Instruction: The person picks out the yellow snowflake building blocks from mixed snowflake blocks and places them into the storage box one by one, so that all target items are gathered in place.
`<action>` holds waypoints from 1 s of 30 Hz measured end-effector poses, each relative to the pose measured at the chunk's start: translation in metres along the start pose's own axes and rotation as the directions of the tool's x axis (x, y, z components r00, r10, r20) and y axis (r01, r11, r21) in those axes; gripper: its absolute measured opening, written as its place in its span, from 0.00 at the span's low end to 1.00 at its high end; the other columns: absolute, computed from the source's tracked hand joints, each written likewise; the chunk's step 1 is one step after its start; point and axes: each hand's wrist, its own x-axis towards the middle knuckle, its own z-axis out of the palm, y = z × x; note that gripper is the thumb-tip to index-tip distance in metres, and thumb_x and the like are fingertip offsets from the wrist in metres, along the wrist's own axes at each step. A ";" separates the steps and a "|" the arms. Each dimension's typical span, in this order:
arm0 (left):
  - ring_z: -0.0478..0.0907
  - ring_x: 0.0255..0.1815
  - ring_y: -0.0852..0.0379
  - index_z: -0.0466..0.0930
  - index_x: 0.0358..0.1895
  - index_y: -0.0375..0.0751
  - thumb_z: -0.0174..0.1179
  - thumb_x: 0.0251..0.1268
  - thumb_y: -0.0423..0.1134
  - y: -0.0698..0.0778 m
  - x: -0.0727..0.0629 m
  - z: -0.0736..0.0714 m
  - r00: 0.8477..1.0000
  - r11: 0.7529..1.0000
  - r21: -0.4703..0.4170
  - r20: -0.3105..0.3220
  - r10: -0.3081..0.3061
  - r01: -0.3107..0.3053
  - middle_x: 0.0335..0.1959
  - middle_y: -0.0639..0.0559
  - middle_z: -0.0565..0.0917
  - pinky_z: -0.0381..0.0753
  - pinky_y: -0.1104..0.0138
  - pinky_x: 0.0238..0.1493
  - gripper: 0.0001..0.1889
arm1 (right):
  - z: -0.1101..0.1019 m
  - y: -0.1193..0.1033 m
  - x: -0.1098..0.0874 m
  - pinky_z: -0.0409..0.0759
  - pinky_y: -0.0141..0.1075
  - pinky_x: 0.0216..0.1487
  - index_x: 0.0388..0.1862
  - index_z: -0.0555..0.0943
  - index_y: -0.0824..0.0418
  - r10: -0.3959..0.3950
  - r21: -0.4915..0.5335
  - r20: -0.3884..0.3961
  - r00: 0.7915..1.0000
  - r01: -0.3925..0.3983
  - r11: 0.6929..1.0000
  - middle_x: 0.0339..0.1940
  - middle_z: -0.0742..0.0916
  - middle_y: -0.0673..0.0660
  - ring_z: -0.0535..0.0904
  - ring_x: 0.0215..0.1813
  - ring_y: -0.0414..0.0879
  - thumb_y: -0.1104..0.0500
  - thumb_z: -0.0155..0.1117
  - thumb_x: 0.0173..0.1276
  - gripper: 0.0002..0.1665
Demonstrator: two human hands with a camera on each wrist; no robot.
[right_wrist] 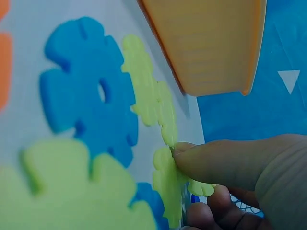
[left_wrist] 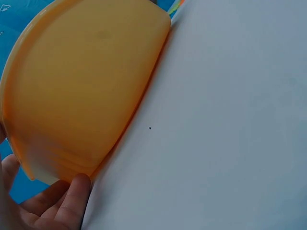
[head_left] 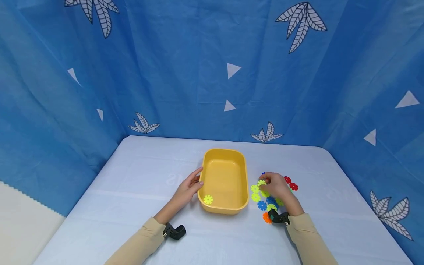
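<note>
A yellow plastic basin (head_left: 225,176) stands on the table with one yellow-green flower-shaped disc (head_left: 208,199) inside, near its front left corner. My left hand (head_left: 187,189) holds the basin's left side, thumb at the rim; in the left wrist view its other fingers (left_wrist: 76,196) lie against the outer wall. To the basin's right, my right hand (head_left: 277,186) pinches a yellow-green notched disc (right_wrist: 201,188) between thumb and fingers. Under and around that hand lie yellow-green discs (head_left: 255,197), blue discs (head_left: 262,205), red discs (head_left: 293,186) and an orange disc (head_left: 267,218).
A white cloth (head_left: 139,165) covers the table. Blue curtains (head_left: 198,73) with leaf and triangle prints hang behind it and at both sides. Each wrist wears a black camera mount, such as the one (head_left: 175,232) on the left.
</note>
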 end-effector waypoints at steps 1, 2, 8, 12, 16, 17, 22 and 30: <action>0.76 0.69 0.39 0.63 0.79 0.53 0.57 0.76 0.40 0.000 0.000 0.000 1.000 1.000 -0.001 -0.001 0.000 0.000 0.71 0.36 0.75 0.85 0.53 0.62 0.30 | 0.000 -0.001 0.000 0.76 0.31 0.38 0.52 0.85 0.64 0.004 0.001 -0.001 1.000 -0.004 1.000 0.38 0.80 0.58 0.73 0.44 0.51 0.63 0.76 0.61 0.20; 0.76 0.69 0.39 0.63 0.79 0.53 0.57 0.76 0.40 0.001 0.000 0.000 1.000 1.000 -0.001 -0.001 0.001 -0.001 0.71 0.36 0.75 0.85 0.53 0.62 0.30 | -0.001 -0.002 0.000 0.76 0.31 0.38 0.50 0.85 0.64 0.007 0.003 -0.003 1.000 -0.007 1.000 0.37 0.80 0.58 0.73 0.43 0.51 0.63 0.76 0.60 0.18; 0.76 0.69 0.39 0.63 0.79 0.53 0.57 0.76 0.40 0.001 0.000 -0.001 1.000 1.000 0.000 0.001 0.000 0.000 0.70 0.36 0.75 0.85 0.54 0.62 0.30 | -0.001 -0.002 0.000 0.82 0.33 0.42 0.49 0.85 0.63 0.008 -0.002 -0.006 1.000 -0.008 1.000 0.40 0.82 0.58 0.75 0.44 0.52 0.63 0.75 0.61 0.17; 0.77 0.69 0.39 0.62 0.79 0.53 0.57 0.76 0.40 0.001 0.000 -0.001 1.000 1.000 -0.008 0.003 0.005 -0.005 0.70 0.36 0.75 0.85 0.54 0.62 0.31 | 0.000 0.000 0.001 0.83 0.35 0.43 0.50 0.85 0.62 -0.003 0.004 -0.004 1.000 0.003 1.000 0.42 0.84 0.59 0.75 0.45 0.52 0.62 0.74 0.62 0.16; 0.76 0.69 0.39 0.62 0.79 0.53 0.57 0.76 0.40 0.002 -0.001 -0.001 1.000 1.000 -0.007 0.003 0.004 -0.004 0.70 0.36 0.75 0.85 0.54 0.62 0.31 | 0.000 0.004 0.003 0.80 0.31 0.39 0.50 0.86 0.61 -0.013 0.041 -0.004 1.000 0.013 0.999 0.40 0.83 0.58 0.75 0.42 0.51 0.63 0.71 0.65 0.14; 0.76 0.69 0.39 0.62 0.79 0.53 0.57 0.76 0.40 0.002 -0.001 0.000 1.000 1.000 -0.005 0.002 0.002 -0.002 0.70 0.36 0.75 0.85 0.54 0.62 0.30 | -0.001 0.005 0.003 0.79 0.31 0.38 0.50 0.86 0.62 -0.013 0.056 -0.004 1.000 0.013 0.998 0.40 0.84 0.58 0.75 0.42 0.50 0.62 0.71 0.66 0.13; 0.77 0.69 0.39 0.63 0.79 0.52 0.56 0.76 0.39 0.003 -0.002 0.000 1.000 1.000 -0.008 -0.001 -0.007 0.007 0.70 0.36 0.75 0.85 0.54 0.62 0.30 | -0.003 0.005 0.003 0.84 0.30 0.38 0.53 0.85 0.64 0.033 0.170 0.002 0.999 -0.033 0.985 0.42 0.86 0.60 0.79 0.38 0.48 0.61 0.69 0.69 0.15; 0.77 0.68 0.40 0.63 0.79 0.52 0.56 0.76 0.39 0.003 -0.002 0.000 1.000 1.000 -0.006 -0.002 -0.004 0.004 0.70 0.36 0.76 0.85 0.54 0.62 0.30 | -0.014 -0.006 -0.003 0.90 0.33 0.46 0.60 0.81 0.69 0.053 0.381 0.019 0.998 -0.056 0.923 0.52 0.86 0.65 0.86 0.41 0.44 0.63 0.64 0.73 0.20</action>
